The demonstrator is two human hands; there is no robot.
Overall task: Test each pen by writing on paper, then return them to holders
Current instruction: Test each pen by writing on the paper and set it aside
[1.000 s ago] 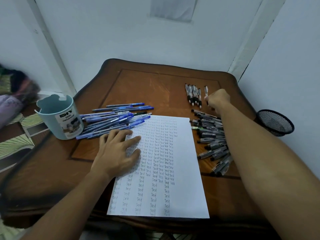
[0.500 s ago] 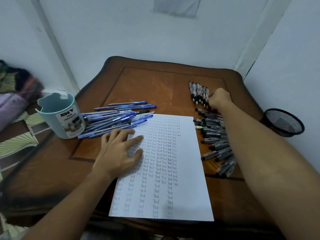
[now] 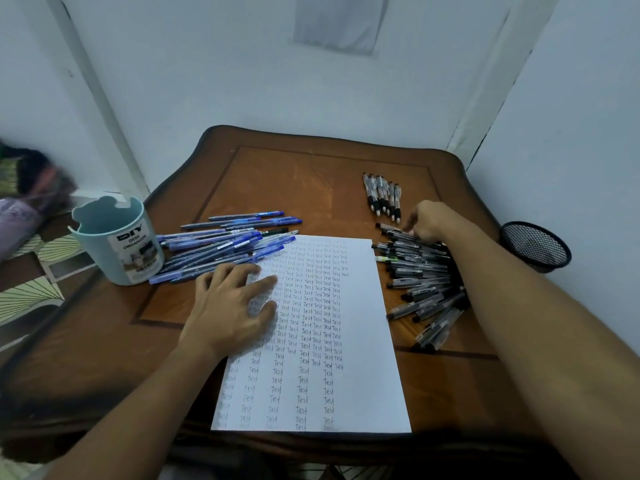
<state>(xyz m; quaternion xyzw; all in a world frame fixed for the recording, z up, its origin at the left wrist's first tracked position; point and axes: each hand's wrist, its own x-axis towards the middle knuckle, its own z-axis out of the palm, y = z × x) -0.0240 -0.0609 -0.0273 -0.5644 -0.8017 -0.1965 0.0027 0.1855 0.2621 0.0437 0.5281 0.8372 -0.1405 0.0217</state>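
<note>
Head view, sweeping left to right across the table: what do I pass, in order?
Teal desk organizer cup → blue pens → left hand flat on the paper → black pens pile, the right hand at its far end → black mesh holder.

I see a white paper sheet lying flat, filled with columns of "Test". Blue pens lie heaped left of it beside an upright teal organizer cup; black pens are piled right, six more in a row behind. A black mesh holder stands far right.
</note>
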